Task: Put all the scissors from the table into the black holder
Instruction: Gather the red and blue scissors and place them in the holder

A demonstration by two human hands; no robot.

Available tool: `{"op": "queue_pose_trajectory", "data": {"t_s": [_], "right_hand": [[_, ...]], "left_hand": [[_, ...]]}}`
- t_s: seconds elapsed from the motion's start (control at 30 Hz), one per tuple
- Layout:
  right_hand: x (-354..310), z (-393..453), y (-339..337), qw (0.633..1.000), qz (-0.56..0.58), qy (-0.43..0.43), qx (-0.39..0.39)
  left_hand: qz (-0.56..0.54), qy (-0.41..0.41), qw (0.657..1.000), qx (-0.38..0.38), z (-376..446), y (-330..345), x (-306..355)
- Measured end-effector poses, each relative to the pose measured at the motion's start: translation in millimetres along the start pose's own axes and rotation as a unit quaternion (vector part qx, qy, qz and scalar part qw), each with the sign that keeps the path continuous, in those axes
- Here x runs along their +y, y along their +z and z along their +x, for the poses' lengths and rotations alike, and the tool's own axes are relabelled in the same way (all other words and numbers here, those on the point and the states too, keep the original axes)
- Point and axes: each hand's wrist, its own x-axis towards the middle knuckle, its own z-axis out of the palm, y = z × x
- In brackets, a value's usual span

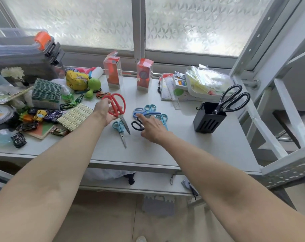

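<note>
Both bare forearms fill the foreground, reaching out over the pale grey desk [200, 137]. The left hand [103, 110] is closed around the handles of the red scissors [117, 109], blades pointing down and toward the person. The right hand [151, 127] is loosely spread, fingers [139, 117] extended onto the black-handled scissors [137, 125] but not closed on anything.

Other pairs lie close together: a blue pair [144, 112] with two teal pairs [163, 119] just behind the right hand, and another teal pair [120, 131] lying partly beneath the red blades. One large black pair [231, 100] already stands in the black holder [208, 119], well to the right.

Because the pairs overlap, lifting one could drag or flip its neighbour, and the hanging red tips could catch the teal pair below. A hard drop into the holder could tip it.

Toy cars, boxes and packets crowd the desk's left and back edges beneath a frosted window [192, 23]; a metal frame [270, 49] rises on the right.
</note>
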Motion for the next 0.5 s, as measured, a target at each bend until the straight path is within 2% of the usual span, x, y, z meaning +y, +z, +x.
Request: {"op": "queue_pose_trajectory", "data": {"t_s": [0.13, 0.3, 0.5], "right_hand": [[10, -2, -6, 0.996, 0.079, 0.03, 0.027], [31, -12, -20, 0.979, 0.173, 0.086, 0.06], [49, -31, -8, 0.986, 0.122, 0.099, 0.062]], "left_hand": [[-0.053, -0.013, 0.998, -0.032, -15, 4, 10], [-0.079, -0.011, 0.996, -0.031, -18, 9, 13], [-0.065, 0.02, 0.998, -0.015, -25, 27, 8]]}}
